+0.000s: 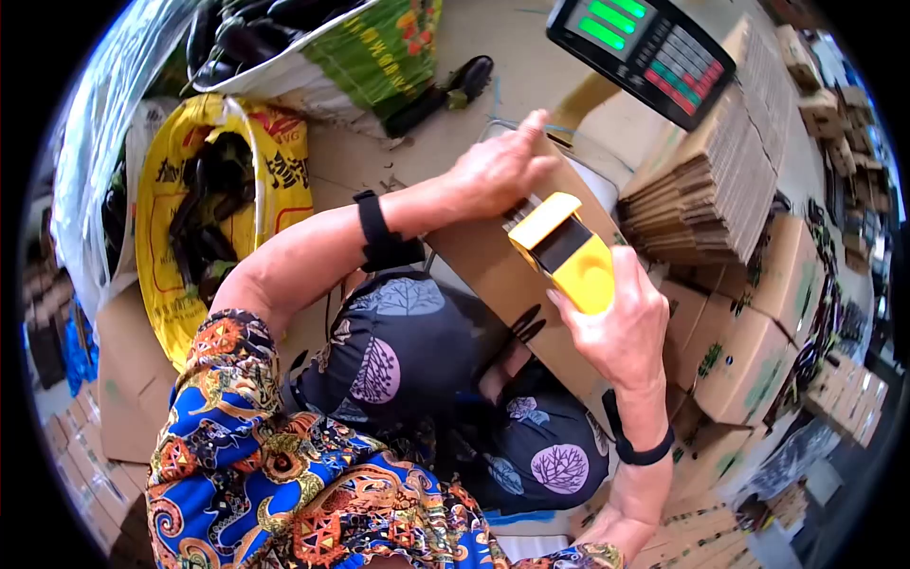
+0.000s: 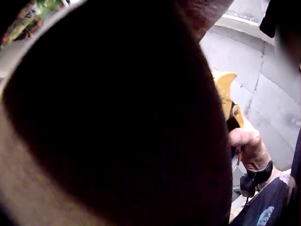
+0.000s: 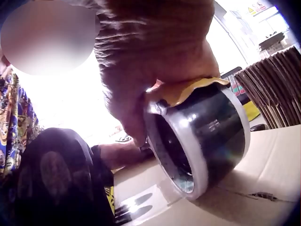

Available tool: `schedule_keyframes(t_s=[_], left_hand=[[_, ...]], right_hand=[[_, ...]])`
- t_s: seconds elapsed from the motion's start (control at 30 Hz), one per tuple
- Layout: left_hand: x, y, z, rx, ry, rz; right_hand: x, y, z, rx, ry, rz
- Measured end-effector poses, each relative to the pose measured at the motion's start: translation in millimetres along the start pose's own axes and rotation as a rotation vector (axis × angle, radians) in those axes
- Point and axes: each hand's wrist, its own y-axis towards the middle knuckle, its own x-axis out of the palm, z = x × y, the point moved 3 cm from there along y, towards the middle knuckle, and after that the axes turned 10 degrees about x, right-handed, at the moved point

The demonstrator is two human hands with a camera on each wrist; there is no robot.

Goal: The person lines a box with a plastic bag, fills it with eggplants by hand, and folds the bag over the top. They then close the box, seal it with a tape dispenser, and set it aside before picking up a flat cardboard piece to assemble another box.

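Note:
My right hand (image 1: 621, 322) grips a yellow tape dispenser (image 1: 590, 275) over the top of a cardboard box (image 1: 479, 256). In the right wrist view, a wide roll of tape (image 3: 214, 134) shows below that hand, close over the cardboard. My left hand (image 1: 502, 171) rests at the far end of the box, index finger stretched forward, right by the dispenser's front edge. The left wrist view is mostly blocked by a dark shape; the dispenser (image 2: 225, 92) and the right hand (image 2: 249, 141) show at its right side.
A scale display (image 1: 645, 57) stands at the far side beside a stack of flattened cardboard (image 1: 706, 180). To the left are a yellow sack (image 1: 284, 180) and a green-white sack (image 1: 370, 66), both holding eggplants. Loose eggplants (image 1: 469, 81) lie nearby. Taped boxes (image 1: 749, 360) stand at right.

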Motion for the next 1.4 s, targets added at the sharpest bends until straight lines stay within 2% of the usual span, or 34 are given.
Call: schedule_keyframes(t_s=[0.17,0.33,0.4,0.53,0.6,0.73,0.8,0.87,0.9,0.93,1.0,1.13,1.23,1.27,1.37,1.4], left_hand=[[-6.4,1.5,-4.0,-0.11,0.17,-0.089],[-7.3,4.2,-0.7,-0.107,0.261,-0.105],[-11.5,2.8,-1.7,-0.083,0.285,-0.099],[-11.7,2.6,-14.3,-0.091,0.311,-0.082],[-11.7,2.6,-22.7,0.09,0.406,-0.117],[-11.0,2.6,-35.3,0.105,0.396,-0.139],[-14.6,-1.9,-30.6,0.334,0.575,-0.186],[-15.8,2.0,-26.0,0.19,0.433,-0.128],[-17.7,2.8,-19.1,0.094,0.336,-0.088],[-20.6,5.5,-18.0,0.368,0.509,-0.114],[-21.8,4.4,-17.1,0.123,0.303,-0.113],[-27.5,3.1,-27.9,-0.079,0.25,-0.098],[-27.7,5.8,-35.7,-0.032,0.249,-0.101],[-26.0,5.1,-28.9,-0.036,0.26,-0.109],[-27.3,4.4,-45.9,0.284,0.456,-0.163],[-25.9,4.5,-41.4,0.228,0.46,-0.193]], right_hand=[[-19.4,-32.4,26.3,0.043,-0.108,-0.003],[-41.4,-102.7,109.4,0.108,-0.195,0.05],[-29.8,-132.6,144.6,0.135,-0.19,0.075],[-11.4,-143.6,167.1,0.117,-0.135,0.12],[-3.7,-142.9,172.9,0.114,-0.1,0.119],[22.6,-144.8,184.7,0.157,-0.03,0.122],[43.1,-150.1,193.3,0.189,0.033,0.141],[61.2,-155.5,195.7,0.235,0.128,0.153],[71.3,-156.2,192.1,0.199,0.206,0.176],[84.6,-160.8,191.7,0.216,0.232,0.194],[114.0,-164.6,193.2,0.233,0.292,0.231],[138.1,-161.4,190.7,0.194,0.344,0.305],[162.8,-179.3,217.8,0.249,0.269,0.363],[178.8,-190.9,235.2,0.335,0.211,0.302],[196.5,-214.2,261.4,0.421,0.171,0.197],[194.3,-221.5,265.3,0.459,0.199,0.162]])
